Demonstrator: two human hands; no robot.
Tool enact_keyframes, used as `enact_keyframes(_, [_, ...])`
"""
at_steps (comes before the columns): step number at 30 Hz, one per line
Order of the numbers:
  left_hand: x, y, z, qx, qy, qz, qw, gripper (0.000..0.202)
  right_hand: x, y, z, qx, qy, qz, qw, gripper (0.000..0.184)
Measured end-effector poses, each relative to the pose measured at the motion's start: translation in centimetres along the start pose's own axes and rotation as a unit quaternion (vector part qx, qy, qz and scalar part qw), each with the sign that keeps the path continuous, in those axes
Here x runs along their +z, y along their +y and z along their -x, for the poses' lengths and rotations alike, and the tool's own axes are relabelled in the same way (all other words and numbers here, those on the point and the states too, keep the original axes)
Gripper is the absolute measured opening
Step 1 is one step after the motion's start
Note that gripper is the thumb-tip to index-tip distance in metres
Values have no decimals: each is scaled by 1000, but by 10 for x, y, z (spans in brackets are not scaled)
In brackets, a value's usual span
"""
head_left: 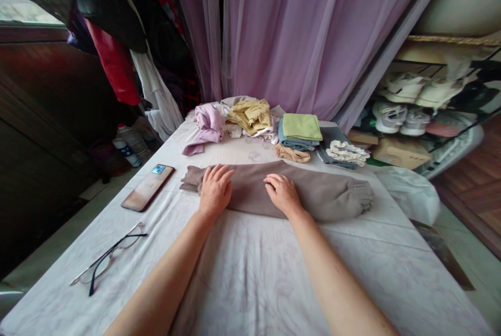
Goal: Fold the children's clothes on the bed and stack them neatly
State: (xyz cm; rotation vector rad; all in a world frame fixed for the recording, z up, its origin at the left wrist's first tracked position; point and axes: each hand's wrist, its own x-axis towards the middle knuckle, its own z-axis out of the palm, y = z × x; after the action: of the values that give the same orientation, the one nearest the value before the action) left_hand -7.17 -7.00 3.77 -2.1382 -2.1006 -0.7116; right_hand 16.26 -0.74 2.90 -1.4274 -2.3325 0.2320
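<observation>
A grey-brown garment, which looks like trousers folded lengthwise, lies across the table in front of me. Its right end is gathered like an elastic cuff, and the left end is ruffled. My left hand rests on the garment's left part, palm down, fingers stretched out. Near the middle, my right hand lies on the same cloth with its fingers slightly bent and nothing gripped in them. Both palms are hidden from above.
Left of the garment are a phone and eyeglasses. Along the back sit a crumpled lilac cloth, a yellow cloth, a folded green cloth on a stack, and a white frilly item. A purple curtain hangs behind.
</observation>
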Motion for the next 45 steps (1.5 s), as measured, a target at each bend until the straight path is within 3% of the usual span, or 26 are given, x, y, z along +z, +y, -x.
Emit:
enact_keyframes(3, [-18,-37,9,-103,91,0,990,40,1,-20,2,-27,14,-53,998,29])
enact_keyframes(5, [-28,-62,14,-189,120,14,975,42,4,-46,4,-78,13,-94,992,26])
enact_keyframes(7, [-33,-80,19,-250,98,39,962,44,9,-76,8,-120,-8,-111,987,23])
enact_keyframes(10, [-35,-91,23,-287,64,79,953,43,20,-108,11,-146,-51,-93,984,24])
enact_keyframes(13, [-32,-91,23,-295,67,90,949,37,28,-118,11,-139,-67,-67,986,18])
enact_keyframes(18, [-31,-91,21,-284,57,55,955,37,30,-115,8,-115,-67,-44,990,22])
enact_keyframes(24, [-32,-91,22,-267,44,50,961,37,33,-116,11,-121,-38,-64,990,20])
enact_keyframes(29, [-25,-96,24,-277,93,118,949,32,41,-114,15,-146,19,-80,986,17])
enact_keyframes(35, [-24,-93,26,-267,221,228,910,32,43,-114,18,-172,90,-102,976,14])
enact_keyframes(38, [-25,-92,27,-282,214,218,909,28,45,-114,20,-179,79,-102,975,15])
enact_keyframes(42, [-25,-94,26,-272,183,175,928,25,49,-115,23,-187,80,-99,974,14])
enact_keyframes(45, [-26,-94,25,-249,200,150,936,24,48,-115,24,-203,96,-105,969,15])
